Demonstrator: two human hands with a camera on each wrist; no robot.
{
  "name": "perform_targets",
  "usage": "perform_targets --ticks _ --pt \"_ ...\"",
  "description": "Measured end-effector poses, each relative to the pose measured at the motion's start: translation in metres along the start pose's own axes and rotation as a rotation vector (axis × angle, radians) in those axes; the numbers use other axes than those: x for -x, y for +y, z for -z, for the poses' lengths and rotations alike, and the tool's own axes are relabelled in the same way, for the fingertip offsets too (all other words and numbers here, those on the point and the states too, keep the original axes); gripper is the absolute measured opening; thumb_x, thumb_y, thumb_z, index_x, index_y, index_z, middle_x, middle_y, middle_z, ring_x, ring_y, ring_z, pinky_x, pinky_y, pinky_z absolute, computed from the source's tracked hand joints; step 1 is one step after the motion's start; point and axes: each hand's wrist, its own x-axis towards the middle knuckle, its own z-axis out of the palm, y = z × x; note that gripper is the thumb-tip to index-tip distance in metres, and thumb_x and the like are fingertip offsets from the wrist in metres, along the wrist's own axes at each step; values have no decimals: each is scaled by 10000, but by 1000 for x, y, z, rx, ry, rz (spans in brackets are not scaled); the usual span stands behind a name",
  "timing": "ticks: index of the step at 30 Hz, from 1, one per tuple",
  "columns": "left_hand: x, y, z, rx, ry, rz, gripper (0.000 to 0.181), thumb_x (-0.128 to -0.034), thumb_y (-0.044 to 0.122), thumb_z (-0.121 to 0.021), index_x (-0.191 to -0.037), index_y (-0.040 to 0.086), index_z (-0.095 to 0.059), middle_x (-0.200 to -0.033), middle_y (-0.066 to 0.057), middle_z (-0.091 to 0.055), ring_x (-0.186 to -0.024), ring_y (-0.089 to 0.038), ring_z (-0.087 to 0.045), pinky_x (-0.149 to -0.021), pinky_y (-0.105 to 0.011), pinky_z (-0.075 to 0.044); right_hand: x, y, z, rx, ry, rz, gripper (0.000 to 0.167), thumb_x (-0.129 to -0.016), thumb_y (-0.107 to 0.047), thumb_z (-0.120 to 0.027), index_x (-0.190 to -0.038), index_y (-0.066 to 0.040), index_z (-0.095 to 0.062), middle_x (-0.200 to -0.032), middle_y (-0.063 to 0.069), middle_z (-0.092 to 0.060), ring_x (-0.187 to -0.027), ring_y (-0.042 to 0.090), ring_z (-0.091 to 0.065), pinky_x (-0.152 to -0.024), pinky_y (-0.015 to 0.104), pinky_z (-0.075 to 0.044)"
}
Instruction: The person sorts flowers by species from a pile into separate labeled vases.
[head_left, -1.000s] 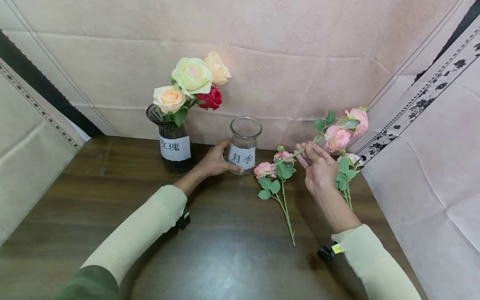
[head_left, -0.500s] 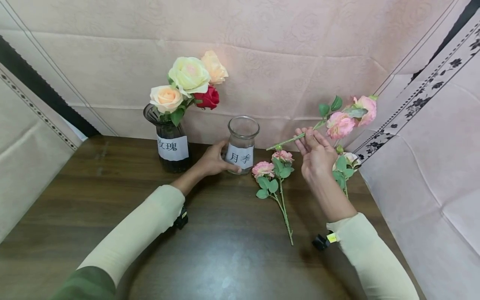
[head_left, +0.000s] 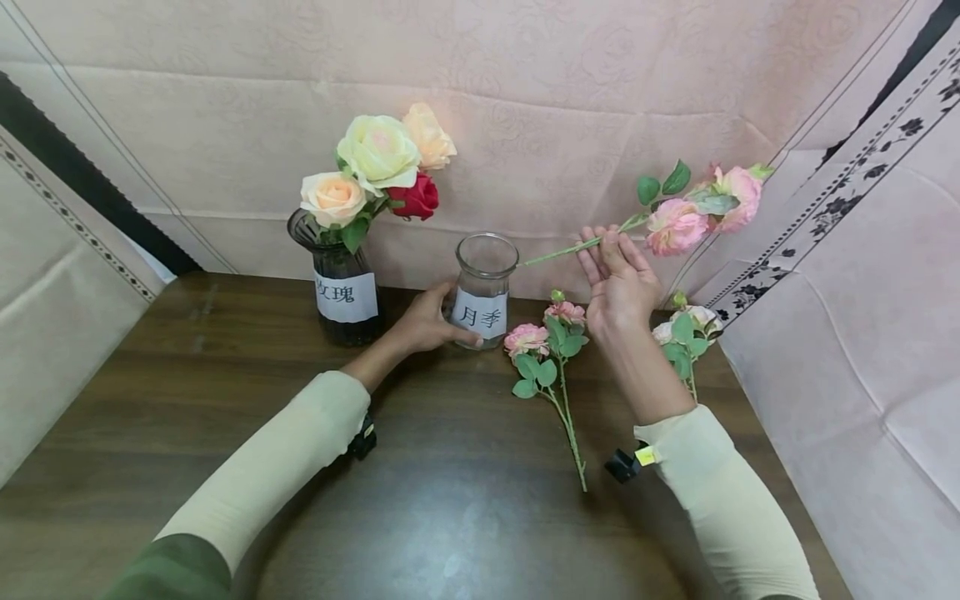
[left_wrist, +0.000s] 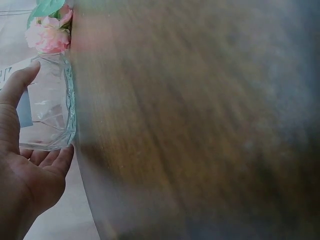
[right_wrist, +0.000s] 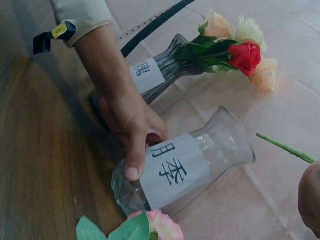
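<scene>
A clear glass vase (head_left: 487,258) with a white paper label stands upright on the table. My left hand (head_left: 431,323) grips its lower part, thumb in front and fingers behind, as the left wrist view also shows around the glass base (left_wrist: 55,107). My right hand (head_left: 621,279) pinches the green stem of a pink flower (head_left: 678,227) with two blooms and leaves. In the head view the stem's free end points left, close to the vase's rim. The right wrist view shows the stem tip (right_wrist: 280,142) just outside the mouth, apart from the glass.
A dark glass vase (head_left: 348,325) holding cream, peach and red roses (head_left: 382,154) stands left of the clear one. A pink flower spray (head_left: 555,342) lies on the table (head_left: 450,500) between my arms. A whitish flower (head_left: 690,329) lies behind my right wrist. Cloth hangs behind.
My right hand has lifted slightly and moved left with the pink flower. Its stem tip has risen from near the lying spray to the vase's rim. The left hand keeps its grip.
</scene>
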Motion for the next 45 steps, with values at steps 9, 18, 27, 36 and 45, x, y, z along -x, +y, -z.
perform_targets --ticks 9,18,27,36,45 --pt "-1 -1 -1 -8 4 -2 1030 -804 230 -1047 -1654 104 -480 -1540 -133 -670 -1459 -365 -620 -1265 -575 -483 3 23 -1 61 -25 11 507 -1023 -14 -773 -1487 113 -612 -1105 168 -863 -902 234 -876 -898 370 -689" --pt "-1 -1 -1 -3 10 -8 993 -799 215 -1049 -1623 103 -507 -1508 -131 -685 -1428 -356 -635 -1247 -566 -498 11 55 -4 154 -87 49 458 -1034 -24 -774 -1449 133 -660 -1038 92 -869 -928 206 -874 -913 369 -693" --pt "-1 -3 -2 -7 18 -5 935 -803 214 -1043 -1581 98 -538 -1477 -129 -702 -1395 -349 -655 -1226 -555 -517 20 77 -10 367 -95 122 410 -1044 -64 -805 -1413 93 -720 -1059 30 -881 -965 150 -854 -1002 348 -674" --pt "0 -3 -2 3 21 -2 949 -797 211 -1047 -1588 101 -533 -1484 -120 -699 -1390 -342 -661 -1224 -546 -520 28 95 -8 581 -110 60 414 -1098 -191 -765 -1471 -16 -726 -1543 152 -719 -1110 158 -733 -1210 442 -559" --pt "1 -1 -2 -3 23 -6 985 -788 236 -1055 -1609 101 -528 -1509 -119 -693 -1412 -348 -655 -1227 -550 -522 46 100 9 783 -235 47 519 -1183 -411 -539 -1403 16 -735 -1590 80 -682 -1487 224 -586 -1311 425 -423"
